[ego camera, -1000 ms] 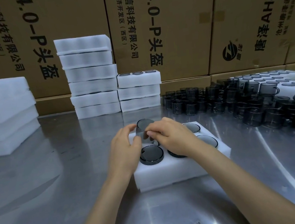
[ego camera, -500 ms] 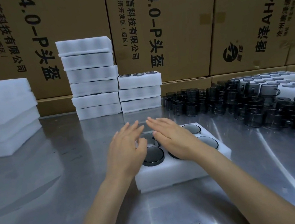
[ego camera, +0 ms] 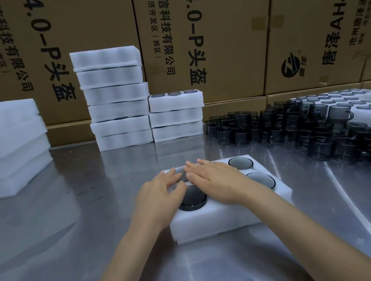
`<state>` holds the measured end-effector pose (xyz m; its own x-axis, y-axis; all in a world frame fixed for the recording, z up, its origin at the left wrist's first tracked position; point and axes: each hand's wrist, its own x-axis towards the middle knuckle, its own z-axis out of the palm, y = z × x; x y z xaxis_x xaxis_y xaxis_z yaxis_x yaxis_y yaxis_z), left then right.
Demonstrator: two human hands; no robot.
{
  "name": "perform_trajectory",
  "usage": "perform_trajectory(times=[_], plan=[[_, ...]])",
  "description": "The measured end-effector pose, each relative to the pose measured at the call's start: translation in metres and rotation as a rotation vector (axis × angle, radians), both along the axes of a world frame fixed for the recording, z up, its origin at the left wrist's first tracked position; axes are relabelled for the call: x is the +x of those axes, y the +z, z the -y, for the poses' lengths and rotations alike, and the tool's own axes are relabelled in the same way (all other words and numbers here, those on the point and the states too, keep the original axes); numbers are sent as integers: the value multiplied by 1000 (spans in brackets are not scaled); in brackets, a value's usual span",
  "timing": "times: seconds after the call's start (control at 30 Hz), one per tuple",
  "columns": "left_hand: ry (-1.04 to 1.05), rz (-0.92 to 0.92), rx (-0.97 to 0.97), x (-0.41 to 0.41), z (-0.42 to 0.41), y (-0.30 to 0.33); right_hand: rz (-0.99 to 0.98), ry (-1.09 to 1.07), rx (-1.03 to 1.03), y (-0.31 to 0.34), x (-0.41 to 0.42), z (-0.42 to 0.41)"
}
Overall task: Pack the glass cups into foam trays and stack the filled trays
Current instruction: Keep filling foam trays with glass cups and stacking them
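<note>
A white foam tray was seen lying flat on the steel surface, its long axis running from the near left toward the far right, so that one short end faced the person. Dark glass cups were seated in its round pockets with their flat round faces turned upward: one near-left cup showed between the two wrists, and two more cups lay uncovered at the tray's far right end. The left hand was laid on the tray's far left part with fingers straight and together, pointing away from the person; the right hand was laid beside it, fingers likewise straight and angled toward the far left, their tips just beside those of the left hand. Both grips were released and flat, nothing being clasped; a cup was glimpsed beneath the fingertips at the far left pocket, mostly hidden. The tray thus lay directly under both palms. Behind, two stacks of filled trays were stood against cardboard cartons. Plain foam slabs were piled at the left, and loose dark cups were crowded at the right.
</note>
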<state>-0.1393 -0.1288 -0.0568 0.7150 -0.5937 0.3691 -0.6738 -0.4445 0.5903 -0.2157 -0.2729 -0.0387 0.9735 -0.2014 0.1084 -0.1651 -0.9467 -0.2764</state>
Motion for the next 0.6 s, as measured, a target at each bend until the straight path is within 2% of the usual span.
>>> perform_trajectory(times=[0.07, 0.17, 0.23, 0.33, 0.47, 0.53, 0.6], plan=[[-85, -103, -161, -1, -3, -7, 119, -61, -2, -1, -3, -1], [-111, -205, -309, -2, -4, -12, 412, -196, -52, 2, -11, -2], [-81, -239, -346, -2, -4, -14, 541, -287, -65, 6, -18, 0], [43, -349, -318, -1, -6, -14, 583, -510, -68, 12, -28, 17], [171, -461, -156, 4, -9, -11, 292, -851, 100, 16, -45, 45], [129, -524, -55, 3, -8, -9, 63, -916, 186, 14, -49, 53], [46, -637, -60, 1, -9, -7, -72, -889, 246, 12, -49, 56]])
